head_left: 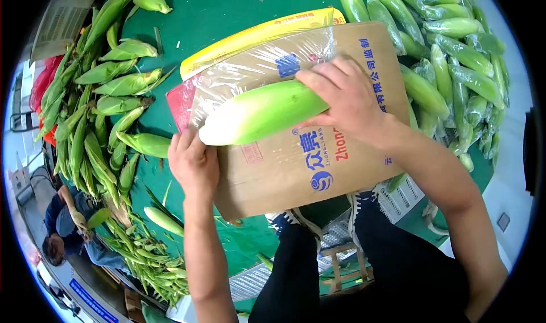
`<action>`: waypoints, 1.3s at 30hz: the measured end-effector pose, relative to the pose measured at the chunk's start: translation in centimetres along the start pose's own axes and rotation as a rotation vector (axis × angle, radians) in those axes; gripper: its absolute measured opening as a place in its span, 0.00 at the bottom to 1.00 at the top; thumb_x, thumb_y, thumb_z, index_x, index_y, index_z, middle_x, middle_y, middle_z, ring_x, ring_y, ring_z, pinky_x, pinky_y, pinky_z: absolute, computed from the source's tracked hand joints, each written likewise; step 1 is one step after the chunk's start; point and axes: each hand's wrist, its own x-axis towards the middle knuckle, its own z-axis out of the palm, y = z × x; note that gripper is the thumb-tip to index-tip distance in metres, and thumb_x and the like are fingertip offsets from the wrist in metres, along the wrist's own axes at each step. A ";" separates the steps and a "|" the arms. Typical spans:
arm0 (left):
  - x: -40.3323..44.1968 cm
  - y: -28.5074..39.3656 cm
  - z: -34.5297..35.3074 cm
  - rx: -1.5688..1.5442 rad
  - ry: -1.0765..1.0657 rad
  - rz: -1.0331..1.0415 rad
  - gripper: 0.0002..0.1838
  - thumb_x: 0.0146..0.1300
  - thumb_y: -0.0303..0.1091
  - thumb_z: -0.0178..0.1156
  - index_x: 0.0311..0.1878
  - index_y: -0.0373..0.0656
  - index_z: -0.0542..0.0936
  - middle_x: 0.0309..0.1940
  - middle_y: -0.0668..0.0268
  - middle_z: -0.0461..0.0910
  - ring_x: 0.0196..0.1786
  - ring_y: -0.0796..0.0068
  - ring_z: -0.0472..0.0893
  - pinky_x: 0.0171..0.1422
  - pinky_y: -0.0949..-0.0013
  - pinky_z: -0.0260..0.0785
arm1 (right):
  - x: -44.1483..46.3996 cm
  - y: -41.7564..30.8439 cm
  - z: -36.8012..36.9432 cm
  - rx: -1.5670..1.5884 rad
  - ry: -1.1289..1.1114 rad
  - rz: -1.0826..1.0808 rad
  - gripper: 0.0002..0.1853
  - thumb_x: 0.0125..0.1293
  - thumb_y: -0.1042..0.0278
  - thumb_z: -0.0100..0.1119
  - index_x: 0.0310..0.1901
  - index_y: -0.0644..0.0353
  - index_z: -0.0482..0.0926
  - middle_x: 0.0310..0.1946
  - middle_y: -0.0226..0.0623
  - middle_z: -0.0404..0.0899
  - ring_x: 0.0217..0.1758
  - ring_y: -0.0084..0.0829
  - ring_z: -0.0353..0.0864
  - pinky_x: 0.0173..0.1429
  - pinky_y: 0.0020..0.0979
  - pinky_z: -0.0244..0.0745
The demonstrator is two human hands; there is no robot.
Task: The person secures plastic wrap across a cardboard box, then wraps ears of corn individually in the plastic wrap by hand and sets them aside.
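Note:
A husked-on ear of corn [264, 111], trimmed pale at its left end and green toward the tip, lies slantwise over a cardboard sheet [267, 186]. My right hand [344, 98] is wrapped round the green tip. Beside the pale end is my left hand [194, 162], its fingers curled together; whether they pinch film or touch the corn is hidden. Clear plastic film [244, 87] spreads over the upper part of the cardboard, behind the ear.
Unwrapped corn ears [128, 84] are heaped on the left of the green table [193, 10]. Film-wrapped ears [455, 55] pile up at the right. A yellow printed sheet [250, 35] pokes out behind the cardboard. Another person [62, 220] sits at lower left, near loose husks [151, 260].

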 end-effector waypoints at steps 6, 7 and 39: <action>-3.0 4.7 2.7 -0.997 0.672 -0.535 0.04 0.78 0.28 0.58 0.49 0.40 0.74 0.56 0.52 0.84 0.52 0.64 0.83 0.58 0.63 0.73 | 1.3 -0.5 -2.3 -0.114 -0.136 0.045 0.37 0.51 0.43 0.78 0.59 0.56 0.77 0.45 0.35 0.78 0.52 0.40 0.79 0.55 0.40 0.78; -4.6 4.7 3.2 -1.096 0.690 -0.542 0.06 0.81 0.29 0.53 0.54 0.39 0.70 0.59 0.51 0.82 0.56 0.65 0.83 0.64 0.64 0.72 | 0.7 -0.9 -2.4 -0.067 -0.189 -0.005 0.37 0.52 0.43 0.78 0.58 0.57 0.77 0.44 0.36 0.78 0.51 0.40 0.80 0.54 0.41 0.78; 4.8 10.5 -2.5 0.130 -0.077 0.393 0.34 0.52 0.33 0.68 0.67 0.49 0.77 0.59 0.63 0.82 0.54 0.63 0.84 0.58 0.55 0.78 | 5.5 -0.9 -6.3 0.519 -0.892 0.164 0.28 0.67 0.46 0.66 0.57 0.64 0.79 0.54 0.52 0.83 0.52 0.54 0.84 0.58 0.46 0.80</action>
